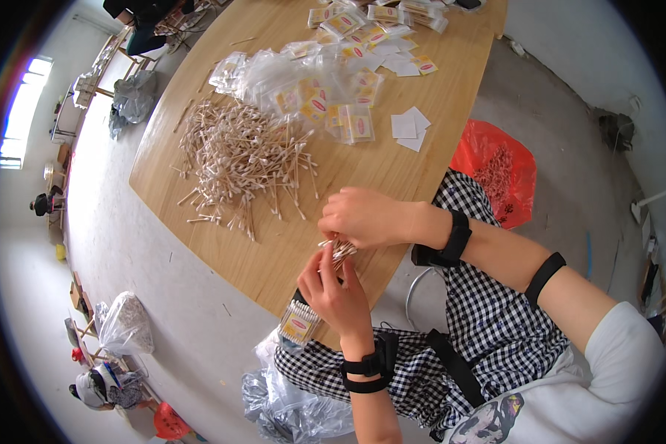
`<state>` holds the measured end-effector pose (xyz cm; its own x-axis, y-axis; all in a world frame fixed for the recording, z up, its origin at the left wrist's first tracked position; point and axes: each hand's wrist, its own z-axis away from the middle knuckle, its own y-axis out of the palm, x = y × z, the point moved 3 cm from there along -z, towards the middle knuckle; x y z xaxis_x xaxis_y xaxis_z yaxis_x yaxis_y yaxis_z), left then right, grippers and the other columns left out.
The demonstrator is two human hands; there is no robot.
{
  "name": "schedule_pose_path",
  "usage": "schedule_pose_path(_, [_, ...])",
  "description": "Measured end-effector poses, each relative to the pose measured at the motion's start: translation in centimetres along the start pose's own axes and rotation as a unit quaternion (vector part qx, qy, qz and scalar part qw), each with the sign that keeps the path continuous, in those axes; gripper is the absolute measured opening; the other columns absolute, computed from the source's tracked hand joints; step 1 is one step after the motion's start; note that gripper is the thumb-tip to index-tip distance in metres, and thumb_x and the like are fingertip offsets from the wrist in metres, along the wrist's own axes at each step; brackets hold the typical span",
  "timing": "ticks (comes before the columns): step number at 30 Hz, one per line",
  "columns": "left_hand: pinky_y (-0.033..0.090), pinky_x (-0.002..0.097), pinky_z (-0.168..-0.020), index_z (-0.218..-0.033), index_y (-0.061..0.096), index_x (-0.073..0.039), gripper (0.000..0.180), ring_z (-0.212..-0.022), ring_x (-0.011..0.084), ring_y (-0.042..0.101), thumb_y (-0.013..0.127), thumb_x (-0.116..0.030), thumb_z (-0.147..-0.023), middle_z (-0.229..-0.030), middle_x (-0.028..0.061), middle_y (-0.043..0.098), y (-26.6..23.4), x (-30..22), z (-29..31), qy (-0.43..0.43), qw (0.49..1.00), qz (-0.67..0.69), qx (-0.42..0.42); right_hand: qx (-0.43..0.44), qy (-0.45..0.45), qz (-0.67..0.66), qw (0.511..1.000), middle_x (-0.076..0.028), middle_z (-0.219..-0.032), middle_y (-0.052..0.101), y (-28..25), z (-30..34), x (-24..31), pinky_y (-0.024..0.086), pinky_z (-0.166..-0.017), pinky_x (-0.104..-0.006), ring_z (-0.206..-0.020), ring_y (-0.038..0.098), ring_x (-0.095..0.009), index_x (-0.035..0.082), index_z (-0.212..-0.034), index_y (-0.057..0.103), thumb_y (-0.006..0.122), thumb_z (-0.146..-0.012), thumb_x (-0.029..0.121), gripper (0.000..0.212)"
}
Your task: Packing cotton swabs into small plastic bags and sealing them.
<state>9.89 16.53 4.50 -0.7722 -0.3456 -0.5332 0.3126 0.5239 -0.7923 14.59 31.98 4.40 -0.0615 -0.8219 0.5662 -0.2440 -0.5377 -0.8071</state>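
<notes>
A small bundle of cotton swabs (342,251) sits between my two hands near the table's front edge. My left hand (336,294) is closed around the bundle from below. From above, the curled fingers of my right hand (368,216) pinch at its tips; the fingers partly hide the swabs there. Just beside my left wrist, a filled clear packet of cotton swabs (299,323) with a yellow and white card lies at the table edge. Farther off on the table, to the left of my hands, spreads a large loose pile of cotton swabs (237,152).
Clear plastic bags (270,78) and yellow-printed packets (355,122) lie behind the pile. Blank white cards (407,126) rest at the table's right side. A red bag (514,174) of swabs stands beside my leg. Clear plastic (288,392) is bunched below the table.
</notes>
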Motion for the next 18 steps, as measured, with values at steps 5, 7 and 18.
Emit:
schedule_pose_path(5, [0.034,0.0472,-0.110,-0.141,0.045,0.000,0.068,-0.135,0.0370,0.041,0.074,-0.022,-0.084,-0.147,0.0211,0.043,0.2,-0.8,-0.2,-0.005,0.998,-0.059,0.002,-0.129,0.019,-0.102,0.986,-0.010,-0.094,0.067,-1.1,2.0,-0.5,0.048,-0.085,-0.0415,-0.094,0.062,-0.029,0.006,-0.096,0.067,0.064,-0.078,0.007,0.018])
schedule_pose_path(7, [0.027,0.0481,-0.115,-0.145,0.037,0.003,0.074,-0.141,0.0380,0.032,0.069,-0.031,-0.088,-0.151,0.0220,0.036,0.8,-1.4,-0.2,0.004,0.994,-0.094,0.049,-0.170,0.119,-0.144,0.967,-0.010,-0.096,0.065,-1.9,3.0,-0.4,0.049,-0.086,-0.0380,-0.095,0.061,-0.028,0.003,-0.099,0.065,0.060,-0.083,0.000,0.017])
schedule_pose_path(18, [0.015,0.0477,-0.121,-0.151,0.021,0.008,0.092,-0.148,0.0372,0.021,0.055,-0.055,-0.093,-0.158,0.0236,0.026,4.0,-1.3,-3.7,0.019,0.976,-0.181,0.121,-0.270,0.153,-0.188,0.932,-0.010,-0.095,0.064,-1.3,5.4,-0.7,0.052,-0.077,-0.0373,-0.089,0.063,-0.029,0.004,-0.099,0.064,0.056,-0.084,-0.004,0.019])
